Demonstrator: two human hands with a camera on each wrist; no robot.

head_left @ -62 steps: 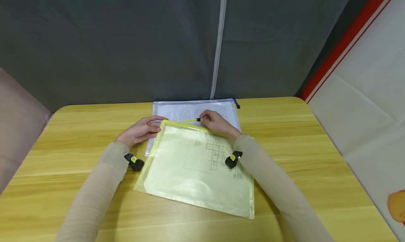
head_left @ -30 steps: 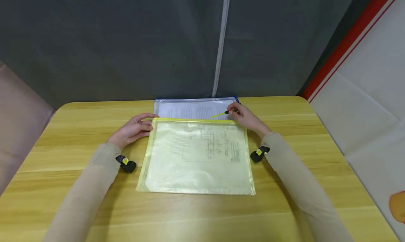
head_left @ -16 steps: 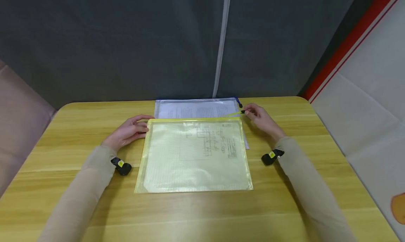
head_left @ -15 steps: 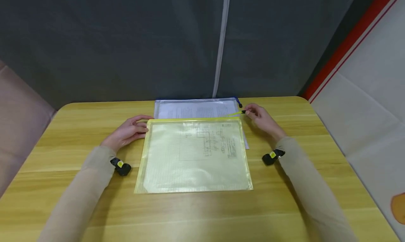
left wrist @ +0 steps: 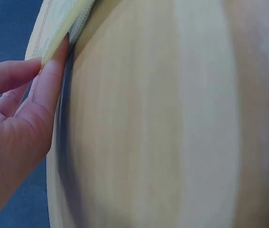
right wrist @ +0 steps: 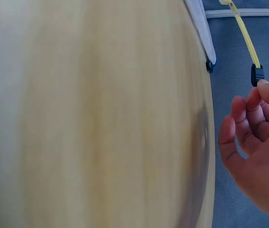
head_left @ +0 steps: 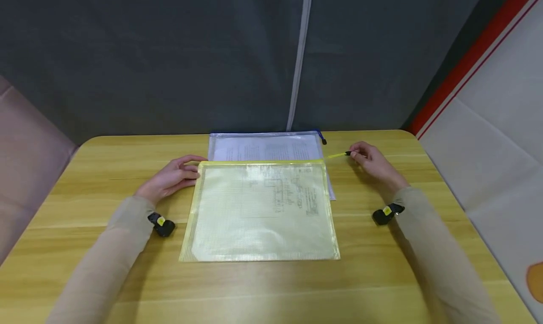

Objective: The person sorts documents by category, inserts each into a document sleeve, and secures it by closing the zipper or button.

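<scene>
A yellow mesh zip pouch [head_left: 260, 211] with a printed drawing inside lies flat on the wooden table [head_left: 85, 182]. It overlaps a clear blue-edged pouch [head_left: 265, 146] full of papers behind it. My left hand [head_left: 171, 178] rests at the yellow pouch's top left corner [left wrist: 53, 28], fingers touching its edge. My right hand [head_left: 373, 163] is off the pouch's top right corner and pinches the black end of the yellow zip cord [head_left: 339, 155], also seen as the cord [right wrist: 245, 38] stretched taut.
A grey fabric wall with a pale seam [head_left: 299, 55] stands behind the table. A white panel with a red stripe [head_left: 466, 55] runs along the right. The blue pouch's small black zip toggle [head_left: 324, 141] lies at its right corner.
My right hand has drawn the zip cord rightward along the yellow pouch's top edge to beyond its right corner. The pouch turned from askew to square. The left hand stayed at the left corner.
</scene>
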